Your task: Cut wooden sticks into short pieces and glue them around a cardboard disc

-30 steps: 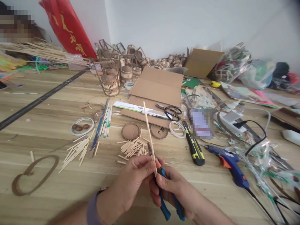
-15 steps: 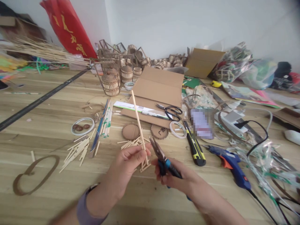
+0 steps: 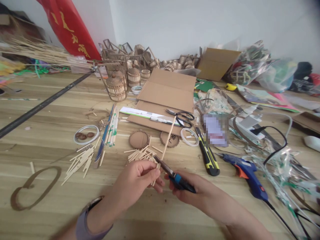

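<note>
Far left on the wooden surface lies a cardboard loop, then a spread of cut sticks with a tape ring just behind them. Left hand is low centre, its fingers closed in a pinch on the lower end of a long stick. The stick is held off the surface, tilted up and to the right, with its top end in front of the cardboard sheet. A second pile of short sticks sits just behind the left hand, and two cardboard discs lie past that. Pliers with a blue grip point up-left, nose meeting the stick just above the left fingers; cannot tell if the nose bites the stick. Right hand has its fingers wrapped tight round the pliers' handles. Right of it lie a yellow-black knife, then a blue glue gun, both flat on the surface, apart from the hands
</note>
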`<state>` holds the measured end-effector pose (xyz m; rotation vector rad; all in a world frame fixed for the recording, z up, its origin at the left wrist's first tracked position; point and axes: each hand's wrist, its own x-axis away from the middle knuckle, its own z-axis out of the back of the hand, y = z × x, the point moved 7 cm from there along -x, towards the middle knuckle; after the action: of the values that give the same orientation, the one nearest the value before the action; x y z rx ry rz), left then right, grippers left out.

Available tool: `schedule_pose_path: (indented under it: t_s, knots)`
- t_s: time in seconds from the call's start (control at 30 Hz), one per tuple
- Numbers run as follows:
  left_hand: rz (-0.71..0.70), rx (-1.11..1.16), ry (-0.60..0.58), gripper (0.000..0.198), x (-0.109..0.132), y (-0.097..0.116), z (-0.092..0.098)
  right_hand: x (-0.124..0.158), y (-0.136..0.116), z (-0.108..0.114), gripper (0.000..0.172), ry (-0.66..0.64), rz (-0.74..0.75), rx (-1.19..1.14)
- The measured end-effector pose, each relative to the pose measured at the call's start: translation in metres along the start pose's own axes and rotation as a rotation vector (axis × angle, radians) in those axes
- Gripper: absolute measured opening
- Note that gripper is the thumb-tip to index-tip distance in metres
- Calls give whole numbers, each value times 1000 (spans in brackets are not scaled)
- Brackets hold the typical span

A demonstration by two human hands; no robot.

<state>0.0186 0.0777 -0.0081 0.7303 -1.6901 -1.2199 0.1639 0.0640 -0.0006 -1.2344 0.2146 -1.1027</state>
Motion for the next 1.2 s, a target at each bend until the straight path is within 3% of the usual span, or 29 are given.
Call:
schedule_pose_path:
  t_s: [0.57,1.2]
  knots:
    - [14,-18,-130,25,4,3,-13,1,-9,-3,16,-44,18,16]
    - [39,-76,-126,27,6,-1,-13,2,-11,-5,17,-19,13,127]
